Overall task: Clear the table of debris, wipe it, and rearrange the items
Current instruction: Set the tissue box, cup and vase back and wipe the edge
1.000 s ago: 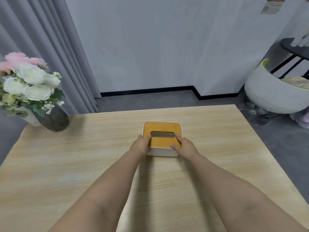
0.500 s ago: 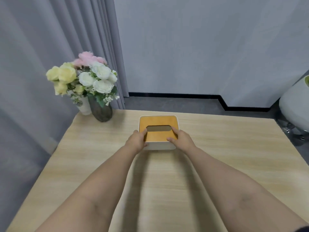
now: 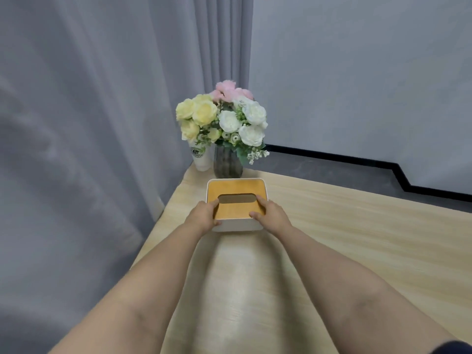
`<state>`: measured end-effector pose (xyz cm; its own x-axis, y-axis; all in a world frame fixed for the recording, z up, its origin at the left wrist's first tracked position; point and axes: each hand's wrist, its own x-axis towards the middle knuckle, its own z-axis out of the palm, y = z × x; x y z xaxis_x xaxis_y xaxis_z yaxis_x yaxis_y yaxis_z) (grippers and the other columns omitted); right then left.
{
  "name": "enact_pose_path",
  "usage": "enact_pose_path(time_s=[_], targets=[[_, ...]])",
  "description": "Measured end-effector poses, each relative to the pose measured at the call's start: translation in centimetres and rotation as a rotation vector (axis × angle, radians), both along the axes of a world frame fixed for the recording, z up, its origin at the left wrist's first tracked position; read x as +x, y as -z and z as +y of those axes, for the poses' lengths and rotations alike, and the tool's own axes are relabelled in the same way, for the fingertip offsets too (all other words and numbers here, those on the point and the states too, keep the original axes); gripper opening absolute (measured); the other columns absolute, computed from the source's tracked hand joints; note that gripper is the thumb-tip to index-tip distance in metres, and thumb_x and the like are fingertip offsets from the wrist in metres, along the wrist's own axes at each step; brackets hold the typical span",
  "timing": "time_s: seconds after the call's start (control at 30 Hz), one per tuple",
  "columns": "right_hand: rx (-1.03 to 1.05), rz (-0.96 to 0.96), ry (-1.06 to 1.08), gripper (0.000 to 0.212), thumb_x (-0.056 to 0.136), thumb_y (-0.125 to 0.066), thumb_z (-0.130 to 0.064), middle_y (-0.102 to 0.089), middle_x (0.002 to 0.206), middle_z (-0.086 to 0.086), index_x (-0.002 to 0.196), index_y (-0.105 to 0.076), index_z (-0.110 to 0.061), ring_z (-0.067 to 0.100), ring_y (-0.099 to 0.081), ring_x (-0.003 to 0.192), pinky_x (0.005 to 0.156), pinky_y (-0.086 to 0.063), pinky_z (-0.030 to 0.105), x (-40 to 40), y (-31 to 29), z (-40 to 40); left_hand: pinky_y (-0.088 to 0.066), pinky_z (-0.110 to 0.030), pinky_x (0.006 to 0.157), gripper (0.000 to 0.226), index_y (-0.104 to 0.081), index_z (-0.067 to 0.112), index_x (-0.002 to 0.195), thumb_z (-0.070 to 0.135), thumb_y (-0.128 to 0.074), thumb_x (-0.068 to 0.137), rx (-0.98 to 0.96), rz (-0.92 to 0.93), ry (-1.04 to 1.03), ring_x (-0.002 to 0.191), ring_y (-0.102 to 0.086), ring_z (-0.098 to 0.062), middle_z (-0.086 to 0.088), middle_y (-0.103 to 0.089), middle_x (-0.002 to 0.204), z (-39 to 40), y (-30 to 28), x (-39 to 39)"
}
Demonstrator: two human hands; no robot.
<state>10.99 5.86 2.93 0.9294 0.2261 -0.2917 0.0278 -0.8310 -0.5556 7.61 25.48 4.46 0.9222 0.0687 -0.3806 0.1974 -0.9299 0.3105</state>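
Tissue box (image 3: 236,198) | left hand (image 3: 203,217), right hand (image 3: 272,215) clasp its sides | set square just short of vase (image 3: 227,164), avoid nudging it

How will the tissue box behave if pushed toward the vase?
The tissue box looks rigid and squat, so it likely slides flat rather than tipping. The tall vase just behind might topple if bumped.

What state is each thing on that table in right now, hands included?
Tissue box: upright on the table, held at both sides, no tissue showing in its slot.
Left hand: gripping the box's left side.
Right hand: gripping its right side.
Vase of flowers: upright at the far corner.
White cup: upright beside the vase.
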Motion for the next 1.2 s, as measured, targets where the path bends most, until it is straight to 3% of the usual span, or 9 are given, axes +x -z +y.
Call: enact_pose_path(time_s=[0.17, 0.43, 1.2], targets=[[0.016, 0.030, -0.026, 0.064, 0.092, -0.055, -0.037, -0.048, 0.133, 0.014, 0.147, -0.025, -0.023, 0.030, -0.047, 0.121, 0.098, -0.038, 0.033, 0.8, 0.7, 4.8, -0.043, -0.033, 0.091, 0.070, -0.025, 0.023, 0.148, 0.031, -0.062, 0.088, -0.011, 0.007, -0.030, 0.108, -0.052, -0.029, -0.013, -0.048, 0.119, 4.6, 0.8, 0.2], [0.001, 0.066, -0.037, 0.064, 0.091, -0.055, -0.038, -0.047, 0.133, 0.014, 0.147, -0.026, -0.023, 0.030, -0.046, 0.121, 0.101, -0.038, 0.036, 1.4, 1.9, 9.0, -0.042, -0.033, 0.096, 0.071, -0.025, 0.022, 0.147, 0.030, -0.063, 0.088, -0.021, 0.040, -0.047, 0.113, -0.051, -0.029, -0.013, -0.049, 0.122, 9.0, 2.3, 0.8], [0.026, 0.058, -0.032, 0.062, 0.094, -0.052, -0.035, -0.040, 0.140, 0.011, 0.147, -0.023, -0.020, 0.028, -0.040, 0.127, 0.103, -0.034, 0.036, 1.3, 2.7, 11.7, -0.037, -0.032, 0.101, 0.074, -0.016, 0.024, 0.150, 0.030, -0.060, 0.090, -0.060, 0.073, -0.067, 0.122, -0.044, -0.028, -0.012, -0.038, 0.134, 11.6, 4.1, 1.9]])
